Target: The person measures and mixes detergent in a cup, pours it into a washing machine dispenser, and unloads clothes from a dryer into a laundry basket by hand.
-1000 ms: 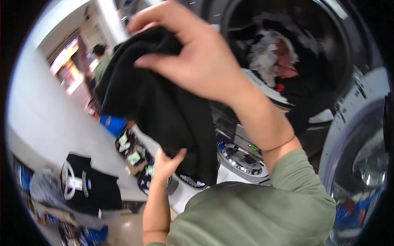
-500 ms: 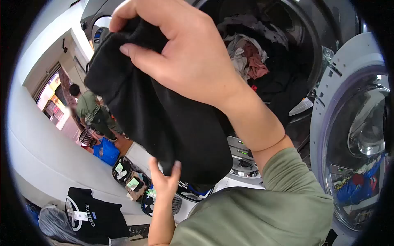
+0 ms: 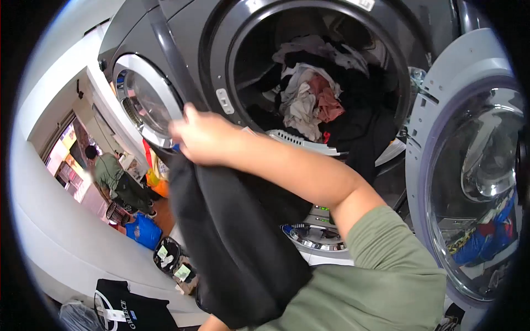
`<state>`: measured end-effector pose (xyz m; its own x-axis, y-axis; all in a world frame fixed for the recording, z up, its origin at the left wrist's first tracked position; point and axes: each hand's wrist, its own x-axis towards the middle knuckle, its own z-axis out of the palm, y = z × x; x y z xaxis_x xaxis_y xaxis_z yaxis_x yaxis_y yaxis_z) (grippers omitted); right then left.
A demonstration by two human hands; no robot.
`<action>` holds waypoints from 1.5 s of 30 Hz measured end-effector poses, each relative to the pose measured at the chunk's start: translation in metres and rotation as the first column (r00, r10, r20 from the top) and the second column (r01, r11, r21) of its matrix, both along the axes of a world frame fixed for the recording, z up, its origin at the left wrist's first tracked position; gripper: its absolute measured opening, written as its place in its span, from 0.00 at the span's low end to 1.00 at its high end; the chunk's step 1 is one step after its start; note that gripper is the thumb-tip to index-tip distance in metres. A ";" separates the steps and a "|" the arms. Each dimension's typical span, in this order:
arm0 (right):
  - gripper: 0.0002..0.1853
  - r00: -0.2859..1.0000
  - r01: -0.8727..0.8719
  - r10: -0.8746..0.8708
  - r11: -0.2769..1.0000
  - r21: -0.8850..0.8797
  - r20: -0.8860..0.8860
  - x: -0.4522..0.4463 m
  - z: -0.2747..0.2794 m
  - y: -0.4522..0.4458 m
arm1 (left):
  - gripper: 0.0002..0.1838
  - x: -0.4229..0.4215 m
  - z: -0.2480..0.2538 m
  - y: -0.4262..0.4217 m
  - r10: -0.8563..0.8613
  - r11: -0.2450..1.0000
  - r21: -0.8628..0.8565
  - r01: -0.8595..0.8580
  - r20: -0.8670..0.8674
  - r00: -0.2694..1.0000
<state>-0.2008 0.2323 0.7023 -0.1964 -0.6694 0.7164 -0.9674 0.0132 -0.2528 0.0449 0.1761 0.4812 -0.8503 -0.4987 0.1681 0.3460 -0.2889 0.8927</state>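
Observation:
A dark, plain black garment (image 3: 226,231) hangs in front of me, its exact kind not clear. Gripping its top edge, my right hand (image 3: 204,135) is closed and slightly blurred, level with the open machine. Of my left arm only a bit of skin shows at the bottom edge, below the cloth; the hand itself is hidden behind the garment. Behind my right arm, the drum (image 3: 259,55) of a front-loading machine holds a pile of laundry (image 3: 303,105) in white, pink and black. Black cloth (image 3: 364,149) spills over its lower rim.
The machine's round door (image 3: 422,182) stands swung out at the right. Another machine door (image 3: 146,102) is at the left. Baskets of tagged laundry (image 3: 168,254), a blue bag (image 3: 143,231) and a black printed T-shirt (image 3: 132,309) are lower left. A person (image 3: 113,176) stands by the doorway.
My right hand has moved down and left with the black garment, which now hangs lower. My left hand has gone out of sight behind the cloth. More of the machine shows.

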 end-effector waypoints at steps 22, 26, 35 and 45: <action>0.21 -0.133 -0.737 -0.053 0.673 -0.063 0.990 0.069 -0.376 -0.005 | 0.28 0.047 -0.179 -0.010 0.327 0.679 0.436 -0.591 0.540 0.775; 0.22 0.293 -0.736 0.194 0.671 0.092 0.936 0.054 -0.377 -0.041 | 0.24 0.036 -0.173 -0.040 0.544 0.724 0.233 -0.649 0.385 0.745; 0.22 0.992 0.109 -0.111 0.993 0.042 0.054 -0.013 -0.231 0.068 | 0.45 0.060 -0.327 -0.050 0.257 0.905 -0.052 -0.422 0.858 0.445; 0.11 0.430 0.900 -0.895 0.436 0.024 0.122 -0.125 -0.110 0.215 | 0.18 -0.029 -0.223 -0.010 -0.039 0.997 -0.024 0.077 0.701 0.713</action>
<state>-0.3259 0.4472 0.5925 -0.7403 -0.0449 0.6708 -0.3852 0.8461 -0.3684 0.0163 0.1664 0.2584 -0.7617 -0.4524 -0.4639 -0.3983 -0.2378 0.8859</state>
